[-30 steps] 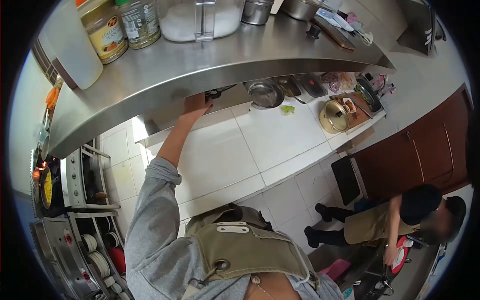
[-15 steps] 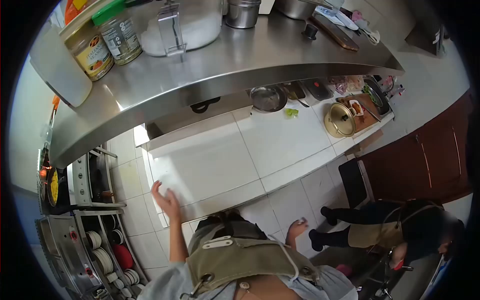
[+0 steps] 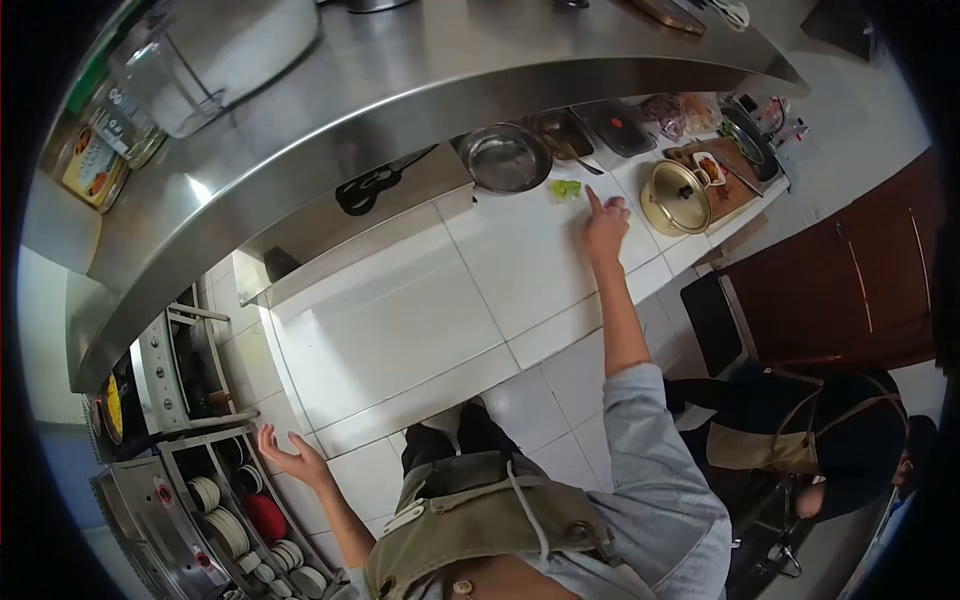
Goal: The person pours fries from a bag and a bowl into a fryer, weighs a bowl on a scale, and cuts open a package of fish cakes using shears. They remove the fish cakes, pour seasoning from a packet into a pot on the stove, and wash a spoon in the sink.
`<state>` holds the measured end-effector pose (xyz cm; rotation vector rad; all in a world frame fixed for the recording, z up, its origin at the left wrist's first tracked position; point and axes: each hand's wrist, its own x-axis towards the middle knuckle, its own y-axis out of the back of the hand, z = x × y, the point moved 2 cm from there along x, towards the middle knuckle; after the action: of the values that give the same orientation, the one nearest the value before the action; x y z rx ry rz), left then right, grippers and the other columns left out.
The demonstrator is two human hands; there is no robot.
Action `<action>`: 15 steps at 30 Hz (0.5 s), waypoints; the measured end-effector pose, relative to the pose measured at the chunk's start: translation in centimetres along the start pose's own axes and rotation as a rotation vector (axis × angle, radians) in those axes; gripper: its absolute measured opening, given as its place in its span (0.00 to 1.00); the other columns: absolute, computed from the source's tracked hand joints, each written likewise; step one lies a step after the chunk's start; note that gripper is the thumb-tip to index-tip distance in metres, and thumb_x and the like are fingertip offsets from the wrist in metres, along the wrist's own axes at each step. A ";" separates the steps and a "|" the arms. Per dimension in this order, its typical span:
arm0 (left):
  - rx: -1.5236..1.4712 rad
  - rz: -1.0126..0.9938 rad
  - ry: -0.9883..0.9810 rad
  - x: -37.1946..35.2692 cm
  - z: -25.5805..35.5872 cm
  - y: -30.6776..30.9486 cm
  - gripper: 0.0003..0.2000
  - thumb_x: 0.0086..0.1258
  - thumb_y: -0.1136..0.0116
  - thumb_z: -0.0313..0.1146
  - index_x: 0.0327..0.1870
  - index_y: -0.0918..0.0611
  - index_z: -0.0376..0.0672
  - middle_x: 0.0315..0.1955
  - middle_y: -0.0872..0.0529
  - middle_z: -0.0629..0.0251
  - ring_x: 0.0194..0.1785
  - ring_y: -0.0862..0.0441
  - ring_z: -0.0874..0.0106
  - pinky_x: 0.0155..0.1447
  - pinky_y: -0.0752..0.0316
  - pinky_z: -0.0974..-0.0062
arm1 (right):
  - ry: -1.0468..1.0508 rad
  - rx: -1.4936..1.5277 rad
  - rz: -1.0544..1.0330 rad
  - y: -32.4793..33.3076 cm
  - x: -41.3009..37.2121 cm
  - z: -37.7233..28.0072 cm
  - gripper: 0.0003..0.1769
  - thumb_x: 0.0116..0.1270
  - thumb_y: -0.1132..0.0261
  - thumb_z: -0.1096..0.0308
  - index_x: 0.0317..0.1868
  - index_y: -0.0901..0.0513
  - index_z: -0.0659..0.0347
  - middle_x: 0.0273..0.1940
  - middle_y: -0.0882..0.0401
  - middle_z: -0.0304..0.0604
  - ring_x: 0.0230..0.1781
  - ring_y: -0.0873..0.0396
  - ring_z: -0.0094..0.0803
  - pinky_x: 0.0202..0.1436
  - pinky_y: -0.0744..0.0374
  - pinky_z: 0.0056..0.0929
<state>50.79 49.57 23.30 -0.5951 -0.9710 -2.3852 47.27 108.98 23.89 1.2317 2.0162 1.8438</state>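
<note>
My right hand (image 3: 606, 230) reaches over the white tiled counter (image 3: 400, 310), index finger stretched out and the other fingers loosely bent. Just beyond its fingertip lies a small piece of green leaf (image 3: 566, 189), apart from the hand. To the right of the hand stands a gold lidded pot (image 3: 676, 198). A round steel pan (image 3: 506, 160) is farther back, left of the leaf. My left hand (image 3: 293, 460) hangs in the air off the counter's near left corner, fingers spread and touching nothing.
A steel shelf (image 3: 440, 85) overhangs the counter's back. Stove (image 3: 160, 370) and plate rack (image 3: 235, 530) stand at left. A wooden board (image 3: 735, 205) with food lies at right, near black trays (image 3: 615, 130). Another person (image 3: 850, 440) in an apron works at lower right.
My right hand has risen from beside my body to over the counter near the leaf. The left hand has moved left and down, away from the counter's edge. The view has shifted.
</note>
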 end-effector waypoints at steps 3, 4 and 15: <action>-0.010 -0.034 -0.015 -0.1 0.0 0.0 0.19 0.58 0.54 0.20 0.53 0.33 0.34 0.51 0.30 0.55 0.55 0.33 0.63 0.61 0.40 0.65 | -0.019 -0.055 -0.090 -2.6 1.5 -0.4 0.29 0.52 0.47 0.73 0.57 0.26 0.43 0.47 0.34 0.48 0.47 0.35 0.45 0.48 0.33 0.40; -0.011 -0.035 -0.019 0.0 -0.1 0.3 0.19 0.58 0.54 0.20 0.53 0.33 0.34 0.51 0.30 0.55 0.55 0.33 0.63 0.61 0.40 0.65 | -0.022 -0.054 -0.088 -3.2 1.4 -0.3 0.29 0.52 0.47 0.73 0.57 0.26 0.43 0.47 0.34 0.48 0.47 0.35 0.45 0.48 0.33 0.40; 0.033 0.007 0.098 0.6 -2.6 0.8 0.19 0.60 0.54 0.21 0.55 0.33 0.36 0.52 0.30 0.58 0.55 0.31 0.65 0.60 0.39 0.68 | -0.020 -0.139 -0.204 -4.0 1.6 -0.3 0.27 0.57 0.50 0.70 0.59 0.28 0.45 0.49 0.36 0.47 0.48 0.36 0.42 0.48 0.34 0.40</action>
<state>50.24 47.04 22.37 -0.4636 -0.9623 -2.3637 44.22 110.17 21.08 0.9649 1.8881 1.8305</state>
